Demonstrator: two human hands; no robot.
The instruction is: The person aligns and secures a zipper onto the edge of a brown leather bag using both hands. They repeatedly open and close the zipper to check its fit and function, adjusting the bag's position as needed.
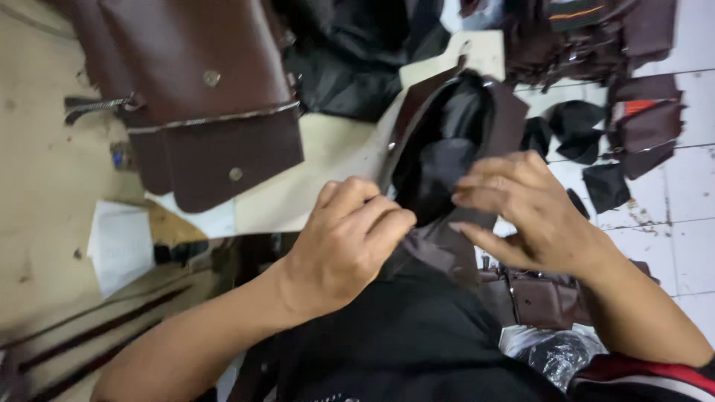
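My left hand (346,242) is closed on the left edge of a dark brown leather bag piece with black lining (447,145), pinching it near the rim. Over the piece's right side, my right hand (525,212) has its fingers curled on the black lining and brown edge. The piece stands open between both hands, its black inside showing. Below my hands lies black fabric (402,335) across my lap.
A brown leather panel with metal snaps and a zipper (197,97) lies at the upper left on a beige work surface (37,186). Black and brown leather scraps (618,141) are scattered on the white tiled floor (689,223). A small brown pouch (544,298) sits under my right wrist.
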